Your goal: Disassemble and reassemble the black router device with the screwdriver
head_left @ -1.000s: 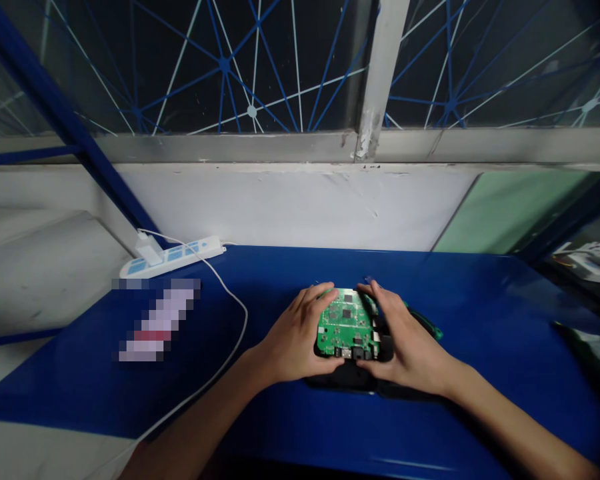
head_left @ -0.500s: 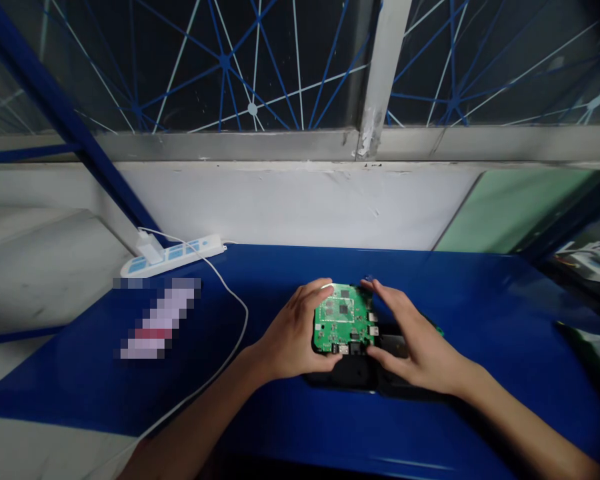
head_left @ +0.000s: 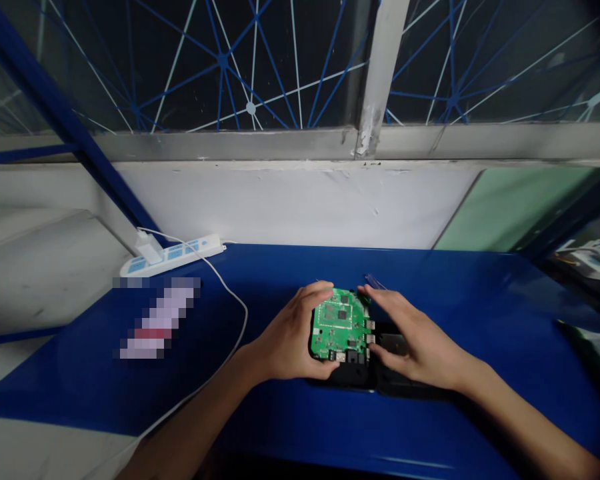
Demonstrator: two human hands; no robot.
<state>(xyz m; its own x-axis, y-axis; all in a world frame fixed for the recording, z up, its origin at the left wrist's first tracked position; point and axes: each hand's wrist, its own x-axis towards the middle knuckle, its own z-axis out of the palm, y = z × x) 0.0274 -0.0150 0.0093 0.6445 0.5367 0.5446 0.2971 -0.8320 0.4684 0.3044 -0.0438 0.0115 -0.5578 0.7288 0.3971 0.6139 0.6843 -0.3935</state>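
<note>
A green circuit board [head_left: 337, 319] with dark chips and metal ports along its right and near edges is between my hands. My left hand [head_left: 293, 333] grips its left side, fingers at the far edge and thumb at the near edge. My right hand [head_left: 417, 337] curves around the right side, a fingertip at the far corner and the thumb against a port. Under the board's near edge shows a black plastic casing half [head_left: 350, 377]. Another black casing part [head_left: 393, 343] lies to its right, partly covered by my right hand.
A white power strip [head_left: 210, 247] with a plugged-in charger [head_left: 149, 245] stands at the back left of the blue table [head_left: 260, 427]. Its white cable [head_left: 245, 313] runs toward me. Beyond my right fingers lies a bluish see-through item [head_left: 375, 282]. A blurred pale item [head_left: 167, 313] is at left.
The board has come slightly toward me and lower, covering more of the black casing. Both hands moved with it, and more of the bluish item now shows.
</note>
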